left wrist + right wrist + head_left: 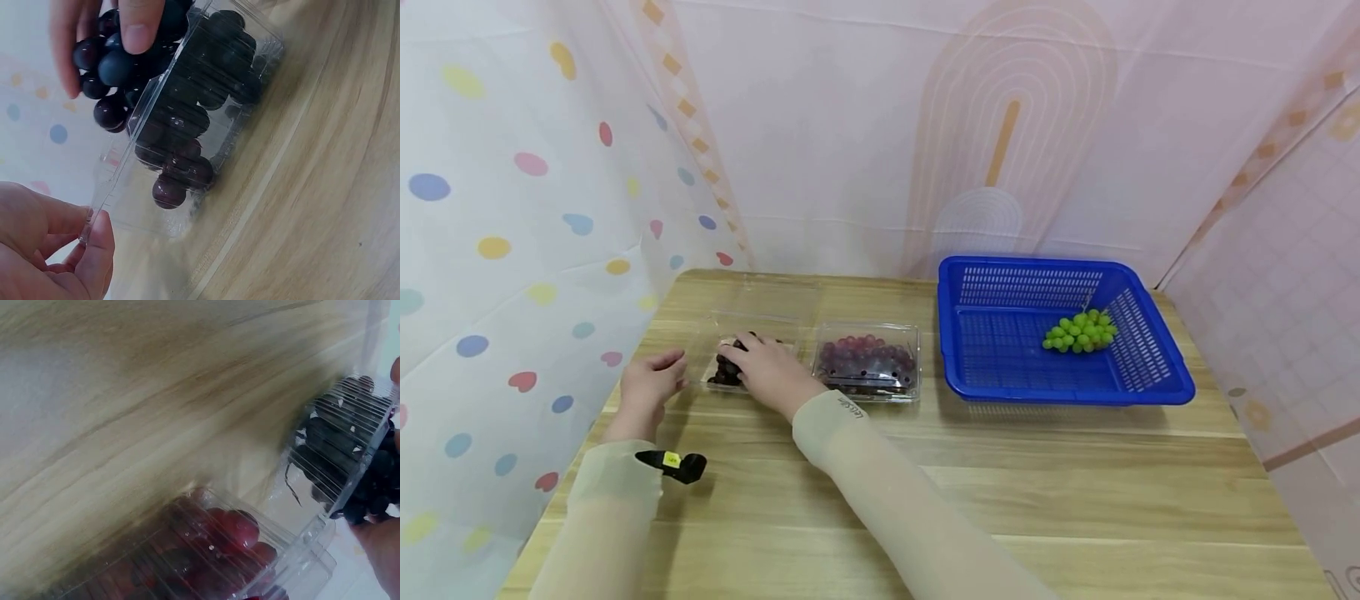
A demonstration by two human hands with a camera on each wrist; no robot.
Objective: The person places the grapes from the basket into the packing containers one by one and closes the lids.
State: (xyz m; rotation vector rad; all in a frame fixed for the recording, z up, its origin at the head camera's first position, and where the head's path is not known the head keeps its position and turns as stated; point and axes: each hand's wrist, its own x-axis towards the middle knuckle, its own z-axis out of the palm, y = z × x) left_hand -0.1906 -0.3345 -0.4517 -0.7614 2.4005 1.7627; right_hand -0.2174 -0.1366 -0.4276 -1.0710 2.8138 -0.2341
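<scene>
Right hand (772,372) curls its fingers around a dark purple grape bunch (115,62) in the clear plastic clamshell box (206,112), left of centre in the head view; only the left wrist view shows the left hand (47,250) pinching the box's rim.

Bright, even, soft overhead light; faint shadows under the basket (1067,333) and sleeves. Sharp from the head; blurred, smeared wood grain from the right wrist.
</scene>
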